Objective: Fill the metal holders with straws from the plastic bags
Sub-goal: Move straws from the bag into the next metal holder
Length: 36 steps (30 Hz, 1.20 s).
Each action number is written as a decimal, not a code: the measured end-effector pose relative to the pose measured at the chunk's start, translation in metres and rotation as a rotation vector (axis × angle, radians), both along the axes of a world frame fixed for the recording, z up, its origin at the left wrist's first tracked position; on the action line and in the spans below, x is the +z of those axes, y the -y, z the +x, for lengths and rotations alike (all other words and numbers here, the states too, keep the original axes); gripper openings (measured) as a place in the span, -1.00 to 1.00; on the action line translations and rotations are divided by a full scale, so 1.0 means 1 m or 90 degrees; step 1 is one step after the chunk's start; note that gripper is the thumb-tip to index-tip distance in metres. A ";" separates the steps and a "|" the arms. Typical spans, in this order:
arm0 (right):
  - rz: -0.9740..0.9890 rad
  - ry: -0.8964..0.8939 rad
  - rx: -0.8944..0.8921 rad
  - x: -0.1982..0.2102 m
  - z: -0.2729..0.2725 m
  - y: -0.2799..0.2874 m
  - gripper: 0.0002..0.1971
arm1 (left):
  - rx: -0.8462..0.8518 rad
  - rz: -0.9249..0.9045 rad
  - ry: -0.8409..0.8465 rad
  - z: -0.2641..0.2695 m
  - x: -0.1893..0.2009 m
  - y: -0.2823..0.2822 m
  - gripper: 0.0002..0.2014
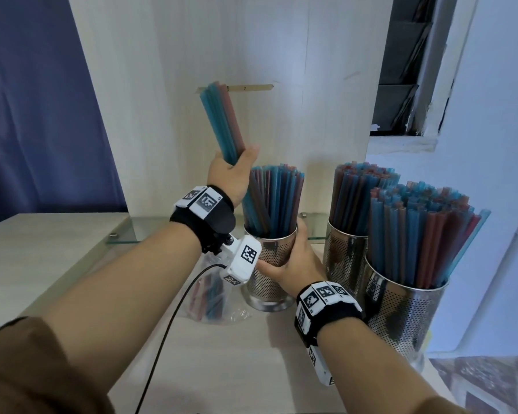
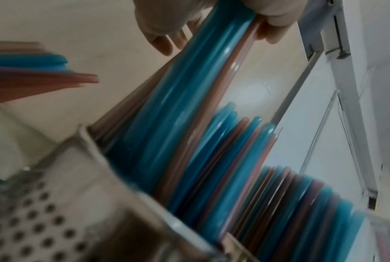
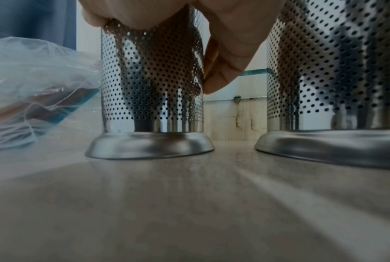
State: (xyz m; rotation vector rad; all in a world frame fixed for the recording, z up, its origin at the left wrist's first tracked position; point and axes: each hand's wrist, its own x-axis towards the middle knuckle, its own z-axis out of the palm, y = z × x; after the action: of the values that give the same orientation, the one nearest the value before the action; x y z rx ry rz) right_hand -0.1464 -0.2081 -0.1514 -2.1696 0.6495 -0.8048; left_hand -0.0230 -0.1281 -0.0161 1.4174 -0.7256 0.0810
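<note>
My left hand [image 1: 234, 171] grips a bundle of blue and red straws [image 1: 222, 121], tilted, over the left perforated metal holder [image 1: 266, 282]. In the left wrist view the bundle [image 2: 189, 106] runs down from my fingers [image 2: 158, 23] into the holder's mouth [image 2: 95, 141]. That holder stands partly filled with straws [image 1: 272, 201]. My right hand [image 1: 296, 264] wraps round its wall, and in the right wrist view the fingers [image 3: 225, 53] curl behind the holder [image 3: 151, 88]. A clear plastic bag [image 1: 213, 297] with a few straws lies just left of it.
Two more metal holders [image 1: 344, 258] [image 1: 401, 312], packed with straws, stand close on the right. A pale wooden panel [image 1: 192, 55] rises right behind, with a low glass shelf [image 1: 150, 231] at its foot. The light tabletop [image 1: 57, 249] stretches left and forward.
</note>
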 end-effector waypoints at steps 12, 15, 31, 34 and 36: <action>-0.026 -0.003 -0.019 -0.002 0.001 -0.001 0.25 | -0.016 0.154 0.103 -0.001 -0.041 0.007 -0.19; -0.030 -0.005 -0.015 -0.002 0.000 -0.001 0.24 | 0.001 0.180 0.165 -0.003 -0.048 0.006 -0.14; -0.029 -0.017 -0.020 0.000 -0.001 -0.001 0.23 | -0.016 0.216 0.173 0.001 -0.053 0.002 0.04; -0.028 -0.014 -0.014 0.000 0.000 -0.001 0.24 | 0.012 0.187 0.200 0.002 -0.040 -0.001 -0.11; -0.026 -0.014 -0.013 0.000 0.000 -0.001 0.24 | -0.015 0.204 0.206 0.003 -0.035 -0.004 0.00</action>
State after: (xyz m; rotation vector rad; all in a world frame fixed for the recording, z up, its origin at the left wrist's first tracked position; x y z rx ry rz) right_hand -0.1463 -0.2075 -0.1511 -2.2141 0.6727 -0.8121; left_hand -0.0198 -0.1244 -0.0509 1.7234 -1.0567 0.1848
